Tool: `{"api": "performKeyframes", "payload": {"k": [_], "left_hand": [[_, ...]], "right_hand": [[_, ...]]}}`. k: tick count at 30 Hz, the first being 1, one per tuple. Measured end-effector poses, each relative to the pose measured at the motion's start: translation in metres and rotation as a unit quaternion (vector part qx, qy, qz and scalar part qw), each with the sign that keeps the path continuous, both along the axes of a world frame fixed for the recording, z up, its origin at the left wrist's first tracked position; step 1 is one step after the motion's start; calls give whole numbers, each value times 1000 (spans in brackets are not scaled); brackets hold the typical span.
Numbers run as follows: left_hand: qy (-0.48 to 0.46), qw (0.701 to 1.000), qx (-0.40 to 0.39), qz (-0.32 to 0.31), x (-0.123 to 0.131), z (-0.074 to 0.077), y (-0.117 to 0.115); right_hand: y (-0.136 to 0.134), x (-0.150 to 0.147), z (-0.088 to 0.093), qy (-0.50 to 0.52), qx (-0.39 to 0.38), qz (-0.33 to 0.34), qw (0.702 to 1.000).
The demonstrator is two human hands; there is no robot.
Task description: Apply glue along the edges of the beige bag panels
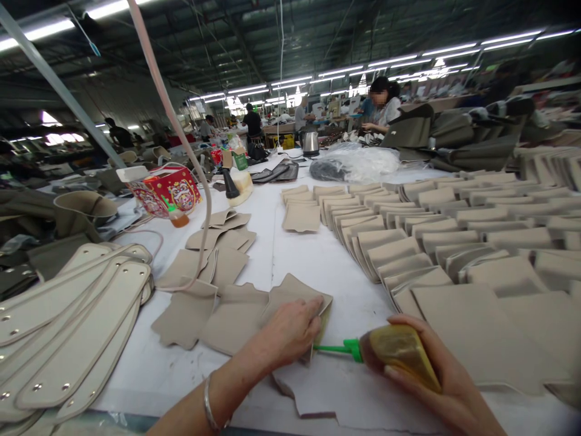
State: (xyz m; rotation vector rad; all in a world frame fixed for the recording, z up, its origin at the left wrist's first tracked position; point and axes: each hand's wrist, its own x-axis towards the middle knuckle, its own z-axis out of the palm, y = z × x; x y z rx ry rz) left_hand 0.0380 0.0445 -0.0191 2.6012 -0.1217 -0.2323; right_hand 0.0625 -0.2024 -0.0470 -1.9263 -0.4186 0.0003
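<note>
Left hand (pixel 293 330) is holding a beige piece (pixel 288 287) near the table's (pixel 290 254) front edge, right hand (pixel 454 375) basically hugging 1 amber bottle (pixel 402 351), green nozzle (pixel 336 349) pointing left.

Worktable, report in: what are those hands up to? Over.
Left hand on tan piece. Right hand gripping bottle, green spout close to that piece. Pink hose hangs left, clear of hands.
</note>
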Motion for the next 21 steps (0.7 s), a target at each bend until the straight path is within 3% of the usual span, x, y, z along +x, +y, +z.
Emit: {"api": "performKeyframes", "payload": {"k": [4, 12, 15, 21], "left_hand": [[-3, 1000, -6, -5, 1, 1, -1], [4, 1000, 3, 15, 0, 2, -2], [7, 1000, -1, 21, 0, 2, -3], [9, 999, -13, 43, 1, 0, -6]], "right_hand": [[3, 2, 3, -3, 8, -39, 999], [1, -20, -2, 79, 34, -24, 996], [1, -18, -1, 58, 23, -45, 997], [-9, -14, -10, 92, 23, -9, 995]]}}
